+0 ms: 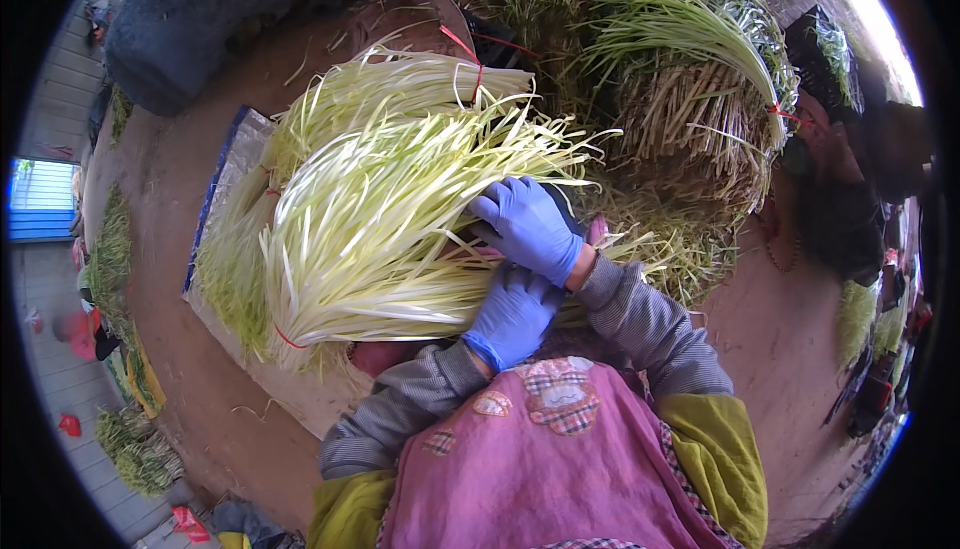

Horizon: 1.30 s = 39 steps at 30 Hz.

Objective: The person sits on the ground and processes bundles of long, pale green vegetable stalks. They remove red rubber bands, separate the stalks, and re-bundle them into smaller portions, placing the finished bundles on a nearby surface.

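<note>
In front of me lies a large fanned bunch of pale yellow-green leaf stalks [375, 196], which look like blanched chives. A second bunch [375, 316], tied with a red band at its left end, stretches along its near side. My left hand [514, 316], in a blue-violet glove, is closed over this near bunch towards its right end. Just above it, my right hand [532, 230], gloved alike, crosses over with bent fingers at the leaves' right side. Its fingertips are partly hidden, so its hold is unclear. Behind, another bunch [502, 80] has a red tie around its cut ends.
A tall heap of greener stalks [682, 91] stands at back right, loose trimmings [667, 249] below it. A silvery sheet with a blue edge [225, 174] lies under the bunches. A dark grey covered bulk [210, 23] sits at back left on the brown floor [180, 249].
</note>
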Each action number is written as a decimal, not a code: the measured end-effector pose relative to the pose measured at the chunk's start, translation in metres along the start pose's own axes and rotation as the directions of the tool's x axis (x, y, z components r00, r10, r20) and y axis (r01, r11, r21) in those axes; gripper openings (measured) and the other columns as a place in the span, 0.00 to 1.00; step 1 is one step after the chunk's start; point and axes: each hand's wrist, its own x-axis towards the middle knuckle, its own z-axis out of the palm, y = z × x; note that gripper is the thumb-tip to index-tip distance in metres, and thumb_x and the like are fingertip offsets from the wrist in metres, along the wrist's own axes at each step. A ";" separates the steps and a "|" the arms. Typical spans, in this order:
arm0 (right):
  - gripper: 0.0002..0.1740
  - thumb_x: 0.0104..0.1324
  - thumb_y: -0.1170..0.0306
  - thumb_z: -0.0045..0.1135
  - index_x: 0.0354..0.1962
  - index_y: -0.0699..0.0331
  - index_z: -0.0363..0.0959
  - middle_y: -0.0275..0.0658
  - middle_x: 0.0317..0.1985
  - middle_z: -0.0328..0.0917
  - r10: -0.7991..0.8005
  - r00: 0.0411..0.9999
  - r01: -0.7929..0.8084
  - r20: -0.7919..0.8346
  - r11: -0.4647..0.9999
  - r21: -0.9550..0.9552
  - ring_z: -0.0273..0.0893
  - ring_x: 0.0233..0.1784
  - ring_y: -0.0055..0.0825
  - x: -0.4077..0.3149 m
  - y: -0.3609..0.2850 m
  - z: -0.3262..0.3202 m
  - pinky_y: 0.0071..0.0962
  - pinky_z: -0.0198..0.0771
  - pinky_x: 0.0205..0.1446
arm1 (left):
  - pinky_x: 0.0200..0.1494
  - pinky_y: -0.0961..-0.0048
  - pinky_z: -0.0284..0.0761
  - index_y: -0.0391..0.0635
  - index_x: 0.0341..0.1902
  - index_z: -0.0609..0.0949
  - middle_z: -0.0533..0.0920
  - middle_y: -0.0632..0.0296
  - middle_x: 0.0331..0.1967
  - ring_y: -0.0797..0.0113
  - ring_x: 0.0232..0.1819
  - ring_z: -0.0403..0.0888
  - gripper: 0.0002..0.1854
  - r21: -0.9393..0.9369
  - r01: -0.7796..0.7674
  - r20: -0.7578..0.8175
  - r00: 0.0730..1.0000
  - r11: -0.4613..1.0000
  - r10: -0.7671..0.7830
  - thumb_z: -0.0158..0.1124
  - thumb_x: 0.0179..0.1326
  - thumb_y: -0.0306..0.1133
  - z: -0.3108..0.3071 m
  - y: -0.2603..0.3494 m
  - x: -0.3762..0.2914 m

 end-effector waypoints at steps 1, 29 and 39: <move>0.16 0.53 0.61 0.63 0.39 0.55 0.77 0.36 0.36 0.73 -0.018 1.000 0.018 -0.012 1.000 0.020 0.71 0.41 0.37 0.001 -0.001 0.000 0.36 0.67 0.45 | 0.63 0.45 0.58 0.48 0.50 0.79 0.71 0.51 0.51 0.47 0.58 0.65 0.21 0.007 -0.003 -0.006 1.000 1.000 0.003 0.63 0.50 0.38 0.000 0.000 0.000; 0.08 0.54 0.77 0.63 0.33 0.61 0.79 0.39 0.29 0.74 0.562 0.518 -0.423 -0.645 0.824 0.378 0.75 0.32 0.38 -0.100 0.049 -0.152 0.31 0.72 0.36 | 0.64 0.42 0.55 0.52 0.57 0.74 0.65 0.52 0.67 0.45 0.67 0.60 0.21 0.060 -0.088 0.036 0.996 0.994 0.086 0.56 0.59 0.40 0.004 -0.008 -0.005; 0.10 0.59 0.68 0.55 0.37 0.58 0.82 0.40 0.27 0.79 0.351 0.884 -0.331 0.308 0.936 -0.117 0.79 0.32 0.43 -0.152 0.070 -0.076 0.38 0.75 0.36 | 0.65 0.44 0.55 0.49 0.56 0.77 0.65 0.51 0.67 0.45 0.68 0.60 0.22 0.133 -0.113 0.085 0.991 0.985 0.102 0.56 0.58 0.41 0.003 -0.003 -0.004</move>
